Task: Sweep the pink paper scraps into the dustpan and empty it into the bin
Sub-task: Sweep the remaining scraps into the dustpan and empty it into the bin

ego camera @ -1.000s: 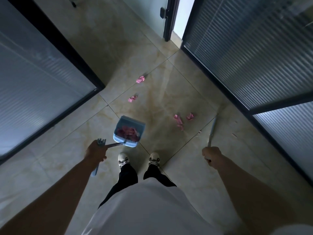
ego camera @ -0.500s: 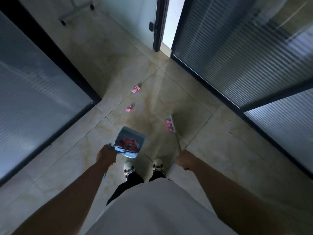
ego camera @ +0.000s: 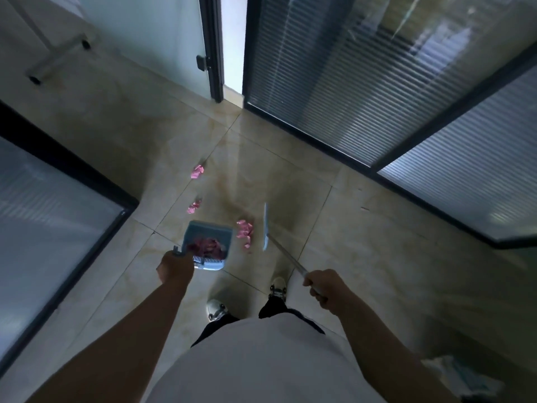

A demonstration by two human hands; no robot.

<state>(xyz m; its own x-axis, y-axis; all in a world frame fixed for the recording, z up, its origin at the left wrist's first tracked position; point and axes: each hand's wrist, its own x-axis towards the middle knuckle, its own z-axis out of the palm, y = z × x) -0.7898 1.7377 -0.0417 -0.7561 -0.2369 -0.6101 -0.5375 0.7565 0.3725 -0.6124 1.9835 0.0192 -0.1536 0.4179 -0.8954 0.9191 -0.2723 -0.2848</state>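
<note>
Dustpan (ego camera: 207,237): pale blue plastic, with a comb-like ribbed edge in lighter blue.
Scraps in the dustpan (ego camera: 207,246): dark pink.
Scraps on the floor (ego camera: 245,231): bright pink, crumpled; two more clumps (ego camera: 198,171), (ego camera: 193,207) in the same pink.
Broom (ego camera: 265,226): light grey-blue head, silver handle.
Floor (ego camera: 363,257): glossy beige tile, brown marbling, thin dark grout lines.
Glass panels (ego camera: 348,68): grey, fine horizontal ribbing, black frames.
Shoes (ego camera: 216,309): white.

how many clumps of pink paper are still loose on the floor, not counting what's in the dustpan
3: one clump between the dustpan and the broom head, one just beyond the dustpan, one farther off. Small bits may go unseen.
</note>
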